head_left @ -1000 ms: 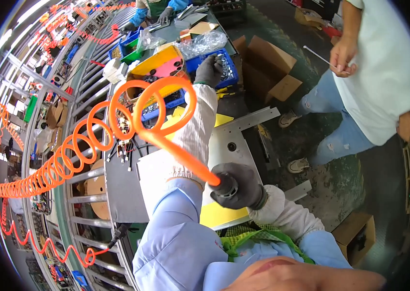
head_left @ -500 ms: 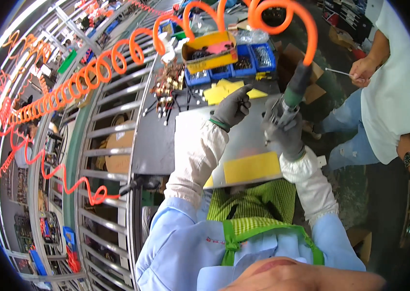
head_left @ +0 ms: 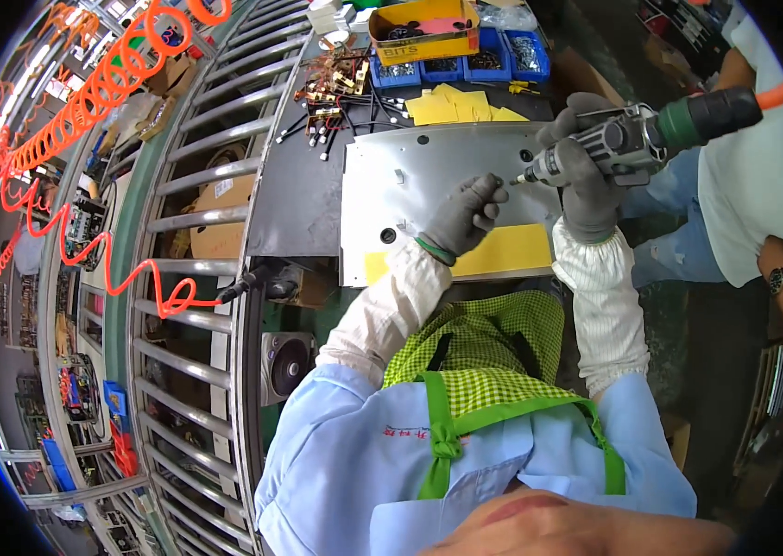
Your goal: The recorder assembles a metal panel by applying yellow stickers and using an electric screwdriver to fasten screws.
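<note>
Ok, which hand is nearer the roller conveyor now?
Left. The left hand, fingers curled over the metal panel, is to the right of the roller conveyor; the right hand is farther right, gripping the corded tool.

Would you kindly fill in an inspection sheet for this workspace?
Surface: dark bench bearing a grey metal panel.
Job's things: power tool, its tip close to the left hand.
Clutter: yellow sheets, blue bins, yellow box and loose parts beyond the panel.
Hands: left hand curled over the panel, contents unclear; right hand grips the tool.
Cables: orange hose at the tool's rear; coiled hoses at left.
Surroundings: roller conveyor at left, person standing at right.
</note>
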`<state>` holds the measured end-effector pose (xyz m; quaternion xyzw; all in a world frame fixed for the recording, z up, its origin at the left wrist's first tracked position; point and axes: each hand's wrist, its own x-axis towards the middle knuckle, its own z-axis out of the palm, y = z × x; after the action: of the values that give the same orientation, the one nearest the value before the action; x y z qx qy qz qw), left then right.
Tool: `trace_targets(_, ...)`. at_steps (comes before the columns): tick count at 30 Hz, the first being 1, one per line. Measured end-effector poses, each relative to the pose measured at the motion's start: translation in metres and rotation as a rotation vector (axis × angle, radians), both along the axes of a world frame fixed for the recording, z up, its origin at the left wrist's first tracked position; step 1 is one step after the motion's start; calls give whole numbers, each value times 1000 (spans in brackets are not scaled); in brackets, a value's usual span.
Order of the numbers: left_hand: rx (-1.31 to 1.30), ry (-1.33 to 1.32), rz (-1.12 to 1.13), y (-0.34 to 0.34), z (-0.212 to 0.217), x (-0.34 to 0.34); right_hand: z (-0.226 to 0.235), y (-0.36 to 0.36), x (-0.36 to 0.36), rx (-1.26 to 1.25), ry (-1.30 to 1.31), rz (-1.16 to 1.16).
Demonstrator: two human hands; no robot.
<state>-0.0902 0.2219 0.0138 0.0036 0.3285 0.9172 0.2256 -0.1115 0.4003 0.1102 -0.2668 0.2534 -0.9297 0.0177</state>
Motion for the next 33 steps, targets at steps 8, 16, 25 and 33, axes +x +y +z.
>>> trace_targets(8,130,-149,-36,21,7,16,12,-12,15,382,250,-592)
trace_targets(16,32,-105,-193,27,-7,13,-3,7,14,344,283,-416)
trace_targets(25,-933,524,-274,51,-24,-27,-46,42,8,503,42,-562)
trace_targets(33,-1259,651,-332,70,-46,-52,-90,52,-6,612,17,-630)
